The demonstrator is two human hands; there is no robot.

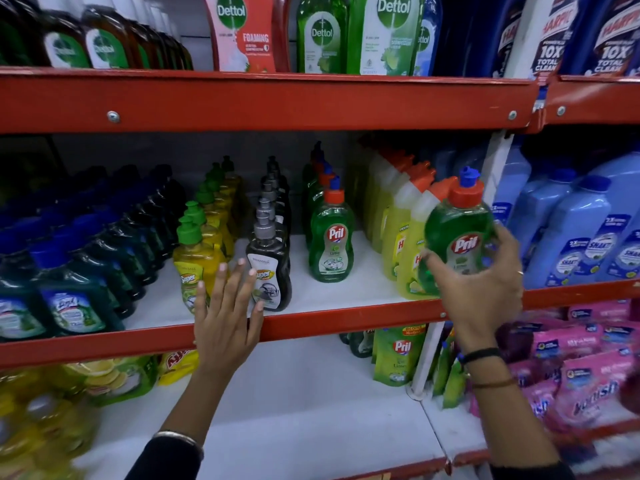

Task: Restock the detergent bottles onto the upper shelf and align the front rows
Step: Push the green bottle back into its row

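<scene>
My right hand (485,292) grips a green Pril bottle (457,230) with an orange and blue cap, held upright in the air in front of the yellow bottles (401,233) at the right of the middle shelf (346,318). A row of the same green Pril bottles (331,237) stands on that shelf, left of the held one. My left hand (227,306) is open with fingers spread, over the shelf's red front edge, in front of the yellow Super bottle (194,265) and the grey Super bottle (268,268).
Dark blue-capped bottles (69,289) fill the shelf's left. Dettol bottles (322,32) stand on the shelf above. Light blue jugs (571,237) sit to the right. Below are green Pril pouches (398,355), yellow packs (104,375) and pink packs (581,362). White shelf surface shows between rows.
</scene>
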